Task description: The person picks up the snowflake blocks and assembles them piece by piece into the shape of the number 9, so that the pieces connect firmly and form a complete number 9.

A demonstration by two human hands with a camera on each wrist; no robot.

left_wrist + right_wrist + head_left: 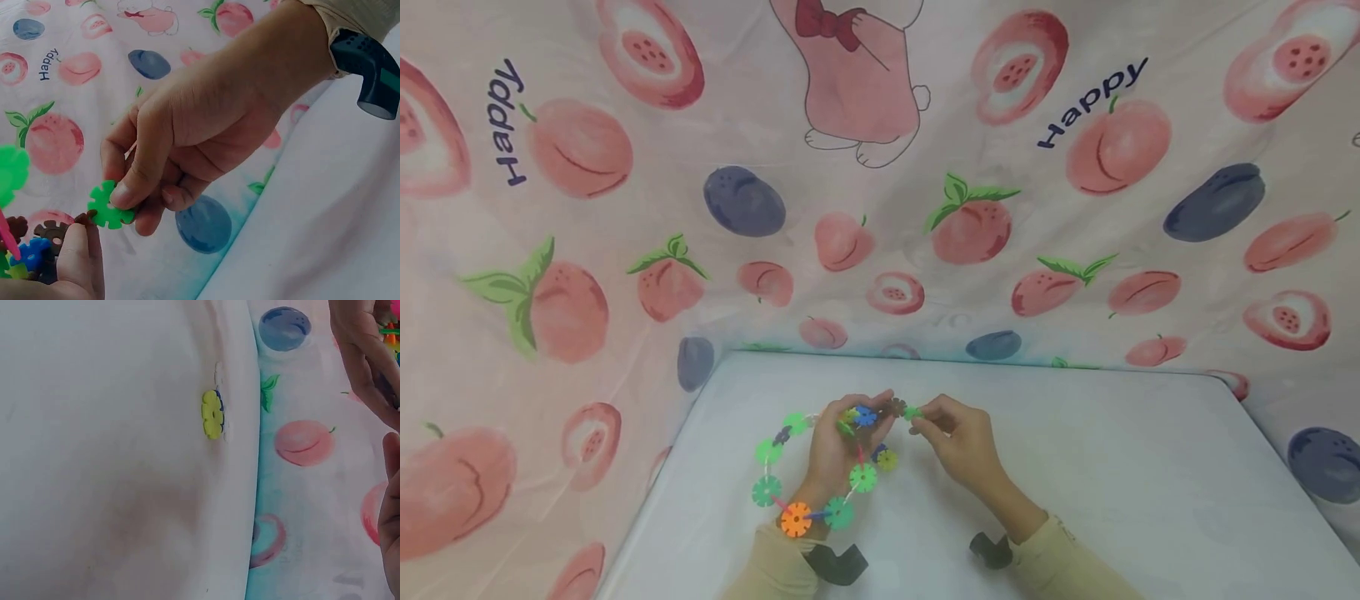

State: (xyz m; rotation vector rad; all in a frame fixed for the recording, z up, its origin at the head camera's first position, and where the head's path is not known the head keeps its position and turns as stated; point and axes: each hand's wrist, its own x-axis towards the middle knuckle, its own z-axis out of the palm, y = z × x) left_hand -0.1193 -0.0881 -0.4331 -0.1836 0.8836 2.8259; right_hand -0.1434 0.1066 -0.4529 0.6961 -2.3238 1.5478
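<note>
My left hand [833, 450] holds several notched plastic discs in its palm and fingers, among them a blue disc [866, 416] and a brown disc [51, 232]. From it hangs a looped chain of linked discs, with an orange disc [796, 520] lowest, in front of the left forearm. My right hand [964, 437] pinches a green disc [110, 205] between thumb and fingers. A small brown piece at the left fingertips meets that green disc's edge; whether the two are joined is unclear. Only parts of the hands show in the right wrist view.
On the white table [1150, 483], a yellow disc [212, 415] stands on edge, with blue and white pieces against it, just beyond the left hand. A fruit-patterned cloth [880, 208] rises behind the table. Dark wrist cameras [838, 565] sit at both cuffs.
</note>
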